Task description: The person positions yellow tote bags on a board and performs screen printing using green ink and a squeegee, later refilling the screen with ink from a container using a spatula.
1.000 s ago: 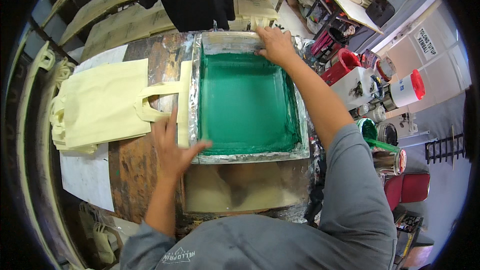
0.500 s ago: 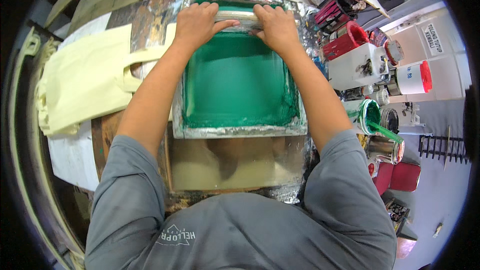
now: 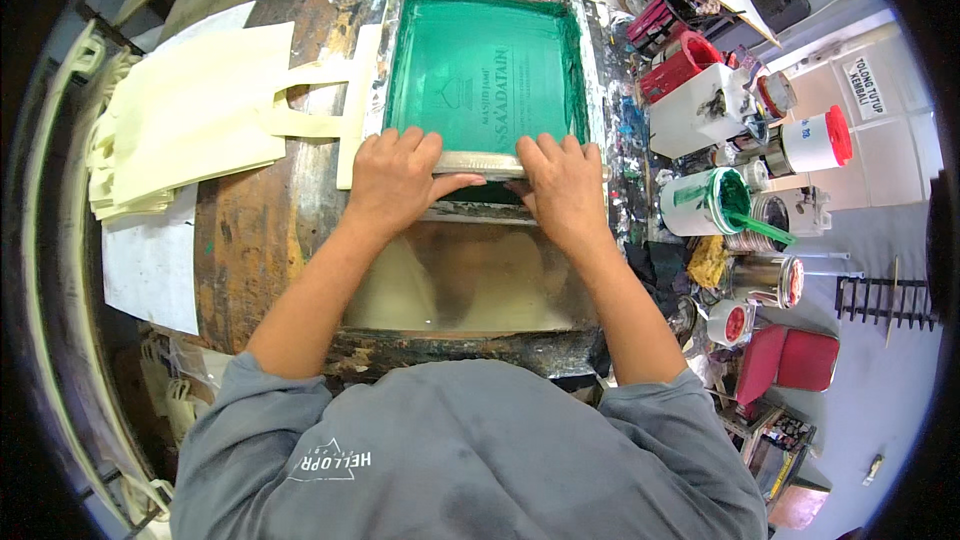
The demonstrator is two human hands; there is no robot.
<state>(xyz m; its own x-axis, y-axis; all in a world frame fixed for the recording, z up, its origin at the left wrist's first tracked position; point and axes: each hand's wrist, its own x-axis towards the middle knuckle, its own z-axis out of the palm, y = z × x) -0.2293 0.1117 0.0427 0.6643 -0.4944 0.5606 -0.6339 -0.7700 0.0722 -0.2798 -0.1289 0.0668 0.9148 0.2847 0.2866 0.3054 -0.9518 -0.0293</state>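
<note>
A metal-framed printing screen with green mesh lies flat on a worn wooden table. Both of my hands press a squeegee, a long grey bar, at the near end of the mesh. My left hand grips its left part and my right hand grips its right part, fingers curled over the top. A cream cloth bag sticks out from under the screen's left side, with its handles showing.
A stack of cream tote bags lies to the left on white paper. To the right stand a tub of green ink with a stirrer, several paint tins, a red container and a white box.
My left hand left the table and joined the right on the squeegee at the far end of the screen. Both hands then drew it across the mesh to the near end.
</note>
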